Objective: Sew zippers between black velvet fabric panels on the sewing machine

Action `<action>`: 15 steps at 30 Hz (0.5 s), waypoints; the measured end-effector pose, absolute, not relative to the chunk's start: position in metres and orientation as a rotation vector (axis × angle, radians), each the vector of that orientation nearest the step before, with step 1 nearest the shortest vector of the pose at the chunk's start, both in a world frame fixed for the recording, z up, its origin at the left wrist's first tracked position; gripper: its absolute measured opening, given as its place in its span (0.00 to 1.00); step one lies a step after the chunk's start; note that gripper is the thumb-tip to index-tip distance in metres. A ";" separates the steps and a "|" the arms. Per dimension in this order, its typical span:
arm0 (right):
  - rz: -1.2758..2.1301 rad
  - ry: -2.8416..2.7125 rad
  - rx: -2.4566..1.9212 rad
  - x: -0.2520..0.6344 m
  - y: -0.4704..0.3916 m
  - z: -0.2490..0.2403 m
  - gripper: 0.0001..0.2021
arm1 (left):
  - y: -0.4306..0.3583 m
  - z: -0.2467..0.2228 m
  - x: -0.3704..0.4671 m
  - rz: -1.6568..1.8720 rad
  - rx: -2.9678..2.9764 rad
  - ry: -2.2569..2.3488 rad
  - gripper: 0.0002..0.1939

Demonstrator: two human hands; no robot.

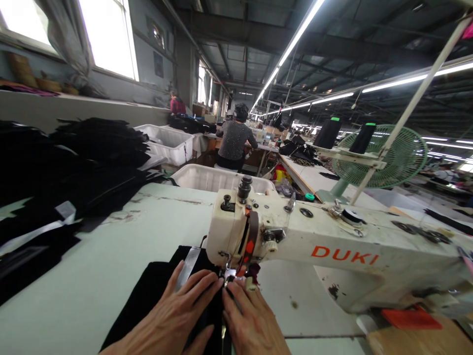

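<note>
A black fabric piece [142,291] lies on the pale table under the needle area of a white sewing machine [288,231] lettered "DUKI". My left hand [173,313] rests flat on it, fingers stretched toward the needle, thumb apart. A shiny grey strip [189,266] lies on the cloth beside the left index finger. Just right of the needle, my right hand [253,318] presses down on the fabric with its fingers extended forward. Both sets of fingertips are close to the presser foot [228,276], which they partly hide.
Black cloth pieces [99,153] are piled at the left. Behind the machine stands a white bin [221,175], with a second bin [166,140] farther back. A seated person [236,135] works ahead. Black thread cones [328,133] and a green fan [384,155] stand right.
</note>
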State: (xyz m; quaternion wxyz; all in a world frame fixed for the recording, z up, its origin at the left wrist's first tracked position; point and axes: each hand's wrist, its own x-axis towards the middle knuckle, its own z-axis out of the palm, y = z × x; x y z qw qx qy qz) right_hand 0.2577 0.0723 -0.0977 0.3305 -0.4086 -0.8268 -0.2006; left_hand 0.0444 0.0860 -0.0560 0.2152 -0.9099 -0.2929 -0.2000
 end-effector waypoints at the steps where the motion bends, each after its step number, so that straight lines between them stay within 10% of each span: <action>1: -0.510 -2.175 -1.069 0.258 0.072 -0.097 0.13 | 0.086 -0.056 0.044 -0.555 -2.531 -0.817 0.30; 15: -0.492 -2.283 -1.035 0.269 0.075 -0.093 0.14 | 0.087 -0.055 0.041 -0.467 -2.774 -0.862 0.33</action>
